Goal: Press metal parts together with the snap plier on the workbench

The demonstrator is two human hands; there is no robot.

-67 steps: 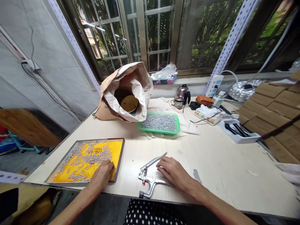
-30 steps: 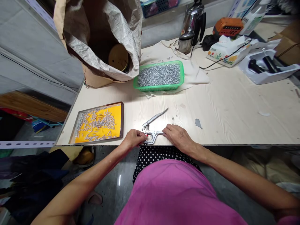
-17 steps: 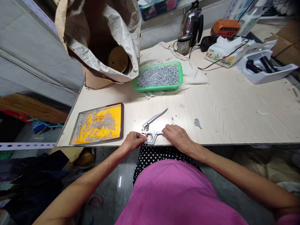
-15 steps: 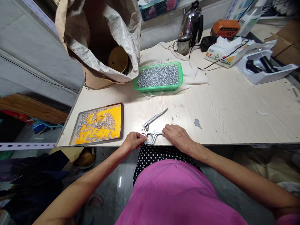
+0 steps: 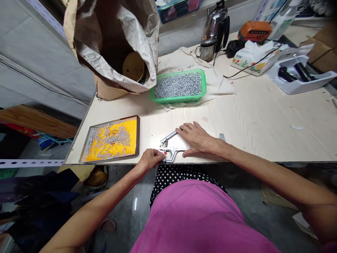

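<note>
Silver spring-loaded hand pliers lie at the table's front edge, their two handles spread apart and pointing right. A small red part shows at the jaw end. My left hand is pinched closed right at the jaws; whatever is between its fingertips is too small or hidden to name. My right hand spans the handles, with stretched fingers over the upper handle and the thumb at the lower one. To the left, a shallow tray with a yellow bottom carries many small silver metal pins.
A green plastic basket full of similar metal pieces stands behind the pliers. At back left is a large open sack. Along the back right are a metal kettle, a lidded cup, a tissue pack and a white holder.
My right hand has opened out from the lower handle and moved up to span both handles, its fingers now over the upper one. My left hand stays at the jaws.
</note>
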